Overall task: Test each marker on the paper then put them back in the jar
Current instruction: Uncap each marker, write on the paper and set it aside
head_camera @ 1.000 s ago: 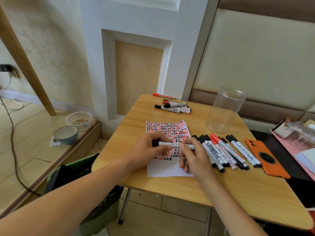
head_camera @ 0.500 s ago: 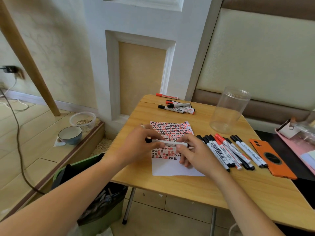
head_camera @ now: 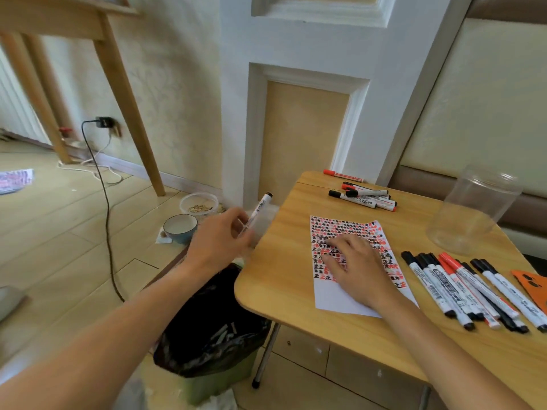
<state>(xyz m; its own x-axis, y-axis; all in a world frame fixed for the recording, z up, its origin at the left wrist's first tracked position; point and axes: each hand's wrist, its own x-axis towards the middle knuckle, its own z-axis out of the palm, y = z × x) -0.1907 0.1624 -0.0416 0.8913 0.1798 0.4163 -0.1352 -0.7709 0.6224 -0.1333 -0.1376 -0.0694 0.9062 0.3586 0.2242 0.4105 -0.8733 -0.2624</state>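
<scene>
I have one black-capped marker [head_camera: 258, 214] pinched in my left hand [head_camera: 220, 242], out past the left edge of the tabletop [head_camera: 281, 279] and above the bin with the black liner [head_camera: 213, 329]; the fingers are curled round its barrel and its cap end points up and away. My right hand [head_camera: 359, 269] lies flat on the paper [head_camera: 331, 300], fingers straight and holding nothing, pinning the sheet. The paper is filled most of the way down with rows of red and black test marks, many of them the character 正, and only the near strip is blank. The jar [head_camera: 470, 214], far right, is clear and looks empty, so I judge that nothing has gone back in yet. A big row of black and red markers [head_camera: 470, 288] lies to the right of the paper, and a smaller group [head_camera: 364, 196] lies at the far edge; I cannot tell which have been tested. The barrels carry print, but it is too small to read. An orange phone [head_camera: 532, 285] sits at the right edge.
</scene>
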